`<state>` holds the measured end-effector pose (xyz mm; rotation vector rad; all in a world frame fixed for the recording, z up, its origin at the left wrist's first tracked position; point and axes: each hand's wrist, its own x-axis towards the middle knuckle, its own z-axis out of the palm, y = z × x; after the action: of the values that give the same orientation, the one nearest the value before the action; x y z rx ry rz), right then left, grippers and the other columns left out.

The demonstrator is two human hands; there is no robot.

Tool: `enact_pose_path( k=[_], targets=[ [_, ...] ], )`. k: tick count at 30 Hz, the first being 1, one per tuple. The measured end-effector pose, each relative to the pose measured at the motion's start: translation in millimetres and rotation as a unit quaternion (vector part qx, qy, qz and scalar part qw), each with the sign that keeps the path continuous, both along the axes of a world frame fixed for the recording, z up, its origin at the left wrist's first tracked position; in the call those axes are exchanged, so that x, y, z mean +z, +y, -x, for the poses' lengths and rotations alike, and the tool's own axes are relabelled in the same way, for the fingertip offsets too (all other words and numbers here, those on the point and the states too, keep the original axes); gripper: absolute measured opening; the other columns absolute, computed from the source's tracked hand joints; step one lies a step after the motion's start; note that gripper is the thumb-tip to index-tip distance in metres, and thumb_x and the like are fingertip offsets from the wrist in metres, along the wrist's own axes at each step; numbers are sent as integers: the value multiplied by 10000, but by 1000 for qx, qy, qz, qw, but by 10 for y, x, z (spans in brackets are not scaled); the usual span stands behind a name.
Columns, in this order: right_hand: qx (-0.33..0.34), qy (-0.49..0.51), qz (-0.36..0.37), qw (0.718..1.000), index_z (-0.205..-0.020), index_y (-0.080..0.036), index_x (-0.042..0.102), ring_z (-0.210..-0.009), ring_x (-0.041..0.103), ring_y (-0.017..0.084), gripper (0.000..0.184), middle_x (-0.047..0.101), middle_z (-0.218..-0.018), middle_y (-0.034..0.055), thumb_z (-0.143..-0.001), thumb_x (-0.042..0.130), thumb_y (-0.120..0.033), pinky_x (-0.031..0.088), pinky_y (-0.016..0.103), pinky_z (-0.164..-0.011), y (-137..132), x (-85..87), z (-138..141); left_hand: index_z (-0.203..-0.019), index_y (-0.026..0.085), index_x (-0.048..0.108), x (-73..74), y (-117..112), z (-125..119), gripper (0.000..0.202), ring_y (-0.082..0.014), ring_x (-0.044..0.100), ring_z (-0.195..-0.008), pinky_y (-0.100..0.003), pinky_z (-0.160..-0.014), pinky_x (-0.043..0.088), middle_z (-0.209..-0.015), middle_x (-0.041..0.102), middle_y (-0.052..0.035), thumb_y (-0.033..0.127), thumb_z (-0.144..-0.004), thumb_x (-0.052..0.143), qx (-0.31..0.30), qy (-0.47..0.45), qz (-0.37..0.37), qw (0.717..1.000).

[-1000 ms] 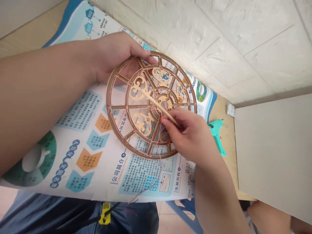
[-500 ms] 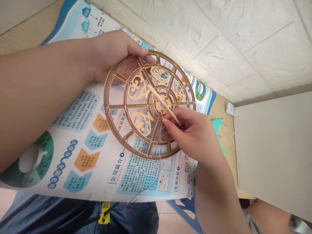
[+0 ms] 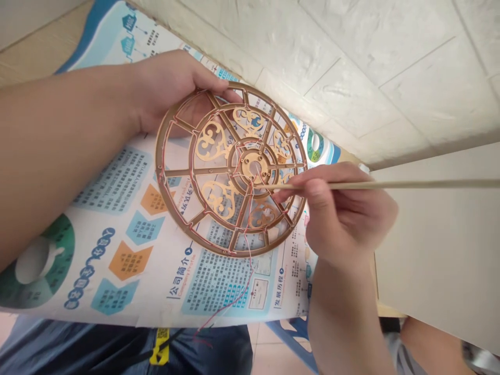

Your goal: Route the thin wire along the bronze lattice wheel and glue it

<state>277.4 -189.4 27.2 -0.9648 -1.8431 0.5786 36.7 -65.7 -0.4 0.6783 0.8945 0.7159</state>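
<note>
The left hand [image 3: 172, 91] is gripping the rim of a gilt fretwork wheel [image 3: 175, 172] over a printed poster sheet [image 3: 219, 291], while the right hand [image 3: 339, 219] is pinching a long wooden skewer [image 3: 375, 184] across it, risking snagging the loose red wire [image 3: 248, 276] if the skewer swings.

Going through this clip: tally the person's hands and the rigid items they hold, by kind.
Hands: 2 (left hand, right hand)
Gold fretwork wheel: 1
Wooden skewer: 1
Total: 4
</note>
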Motion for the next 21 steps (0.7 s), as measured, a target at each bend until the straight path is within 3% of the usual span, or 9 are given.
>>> enact_pose_path(
  k=[6,9,15,21],
  targets=[
    [33,-82,-3,996,-867,-225,751,-690,711,148,152,750,-802,7,-986,662,-192,570,273,-579,45,-28,-98,-1031,69,727,-3,14,10,201,-239,771,-771,-449,-839,654,-964,770,-128,197,-955,592,8,14,-11,1000],
    [40,-81,10,996,-896,-229,753,-724,713,146,140,753,-838,7,-997,656,-218,576,264,-601,49,-48,-98,-979,66,733,-16,23,4,172,-215,759,-706,-427,-797,663,-872,759,-102,175,-940,605,17,11,-2,1000],
    [49,-86,39,994,-890,-214,750,-750,710,146,172,750,-867,16,-1014,633,-236,573,257,-619,64,-55,-106,-1001,84,756,-41,35,5,211,-244,758,-729,-520,-877,645,-900,770,-111,222,-945,607,29,29,-5,999],
    [45,-87,38,994,-873,-212,735,-734,702,138,174,749,-849,7,-1013,634,-227,568,259,-630,57,-44,-93,-1045,70,746,10,13,-26,250,-250,763,-769,-519,-903,629,-891,767,-117,202,-974,546,33,54,-6,998]
  ],
)
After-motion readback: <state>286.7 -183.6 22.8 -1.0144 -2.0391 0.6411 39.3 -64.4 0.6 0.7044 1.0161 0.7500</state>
